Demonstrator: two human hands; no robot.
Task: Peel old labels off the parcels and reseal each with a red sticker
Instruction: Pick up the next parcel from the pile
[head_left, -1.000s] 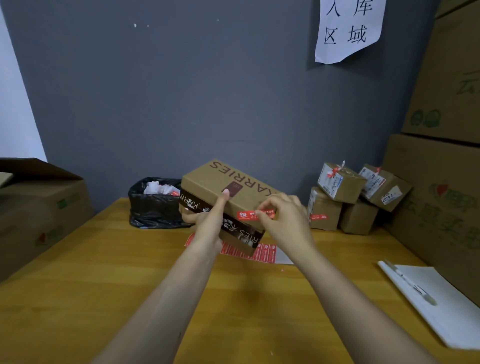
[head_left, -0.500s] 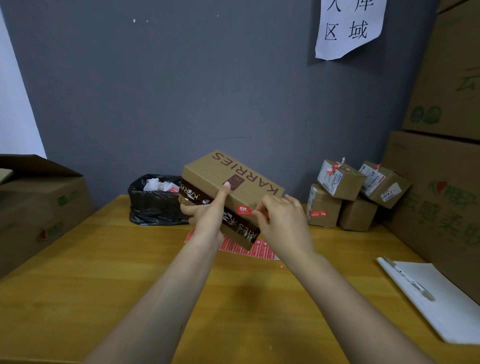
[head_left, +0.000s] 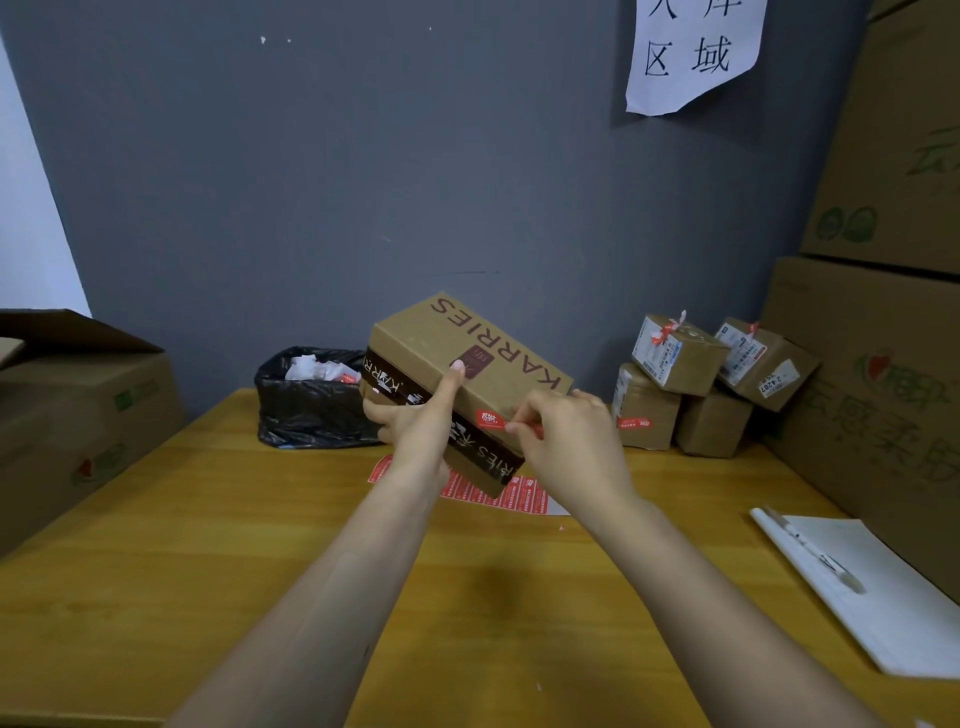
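The fingers (head_left: 382, 415) of the left hand (head_left: 415, 436) are curled round the underside of the parcel (head_left: 483, 358), with the thumb laid up its top face, so that it is held tilted above the desk (head_left: 208, 545). A red sticker (head_left: 491, 419) at the parcel's near top edge is pinched by the right hand (head_left: 571, 447).

An open brown carton (head_left: 88, 415) is seen at the desk's left edge. A black bag (head_left: 311, 415) holding crumpled white scraps is set against the grey wall (head_left: 363, 182). A sheet of red stickers (head_left: 519, 496) lies on the desk beneath the parcel. A paper sign (head_left: 691, 52) is stuck high on the wall. Small parcels (head_left: 680, 358) are piled in the back right corner, beside large stacked cartons (head_left: 883, 389). A white pad (head_left: 883, 613) with a pen (head_left: 810, 553) on it lies at the right.

The parcel is a flat brown box printed KARRIES in dark red, with a dark brown band along its side.
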